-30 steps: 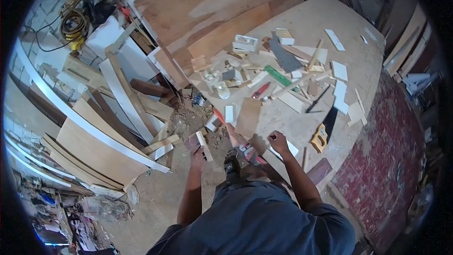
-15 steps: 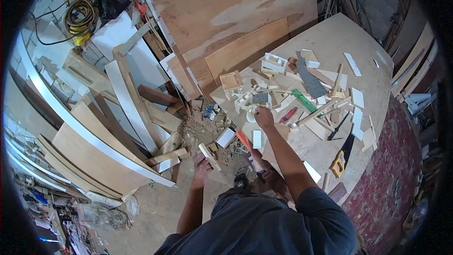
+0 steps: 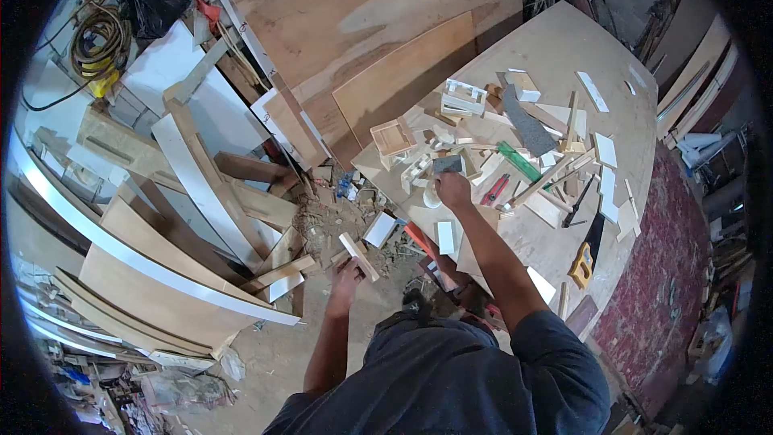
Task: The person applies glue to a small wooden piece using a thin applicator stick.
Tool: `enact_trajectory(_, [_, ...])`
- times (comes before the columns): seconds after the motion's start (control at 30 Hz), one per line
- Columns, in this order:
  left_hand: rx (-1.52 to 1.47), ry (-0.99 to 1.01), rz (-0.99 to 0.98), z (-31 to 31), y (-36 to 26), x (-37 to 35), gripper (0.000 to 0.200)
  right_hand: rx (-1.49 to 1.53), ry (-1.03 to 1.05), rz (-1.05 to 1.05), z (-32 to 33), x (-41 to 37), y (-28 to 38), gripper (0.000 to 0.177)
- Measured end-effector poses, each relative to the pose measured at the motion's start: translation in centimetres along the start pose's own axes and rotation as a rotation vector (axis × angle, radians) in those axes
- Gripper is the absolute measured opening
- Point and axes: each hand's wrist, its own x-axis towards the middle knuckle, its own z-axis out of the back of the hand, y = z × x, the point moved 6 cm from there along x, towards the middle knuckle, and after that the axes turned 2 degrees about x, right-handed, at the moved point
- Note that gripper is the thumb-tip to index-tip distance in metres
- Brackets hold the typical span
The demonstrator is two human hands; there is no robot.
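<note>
The person wore a dark blue-grey shirt [image 3: 459,379] of plain cloth, with soft creases across its back and front. Its short, loose right sleeve [image 3: 555,346] ended above the elbow, and the forearms were bare, as were the left hand [image 3: 346,279] and the right hand [image 3: 452,190]. No print showed on the cloth.

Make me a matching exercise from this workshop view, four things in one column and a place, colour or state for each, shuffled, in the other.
Things:
1. Saw
2. Coil
3. Red tool
4. Wood strip

Matches:
A. Beside the green strip
B. Held in the left hand
C. Yellow handle, dark blade
D. Beside the black bag

Right pairs: 1-C, 2-D, 3-A, 4-B
</note>
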Motion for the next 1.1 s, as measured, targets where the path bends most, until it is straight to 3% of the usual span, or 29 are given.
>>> enact_trajectory(0.23, [-0.021,0.009,0.031,1.3,0.6,1.9,0.024,0.146,-0.149,0.05,0.2,-1.8,0.1,0.023])
enact_trajectory(0.33, [-0.076,0.18,0.008,-0.4,-0.8,0.9,0.025,0.085,-0.178,-0.079,0.3,-1.2,-0.5,0.014])
enact_trajectory(0.4, [0.008,0.052,0.035,-1.6,-1.7,-0.3,0.02,0.095,-0.146,-0.114,-0.7,-1.1,-1.0,0.014])
enact_trajectory(0.5, [-0.015,0.051,0.033,-1.6,-1.1,0.1,0.017,0.072,-0.147,-0.136,-1.7,-0.7,-2.2,0.015])
enact_trajectory(0.83, [0.025,-0.012,0.101,-1.3,1.8,2.3,0.014,0.126,-0.216,-0.107,3.9,-2.0,-0.8,0.017])
enact_trajectory(0.93, [0.049,0.044,0.118,-2.7,1.6,2.1,0.018,0.257,-0.277,-0.167,6.5,-3.4,-1.0,0.015])
enact_trajectory(1.0, [0.035,0.084,0.125,-3.7,1.6,1.7,0.022,0.507,-0.463,-0.158,7.9,-4.6,-2.3,0.013])
enact_trajectory(1.07, [0.028,0.118,0.109,-4.9,1.4,1.2,0.022,0.523,-0.491,-0.162,8.3,-5.7,-4.0,0.013])
enact_trajectory(1.1, [0.019,0.15,0.092,-5.6,1.2,0.9,0.023,0.82,-0.479,-0.221,7.8,-6.5,-5.5,0.012])
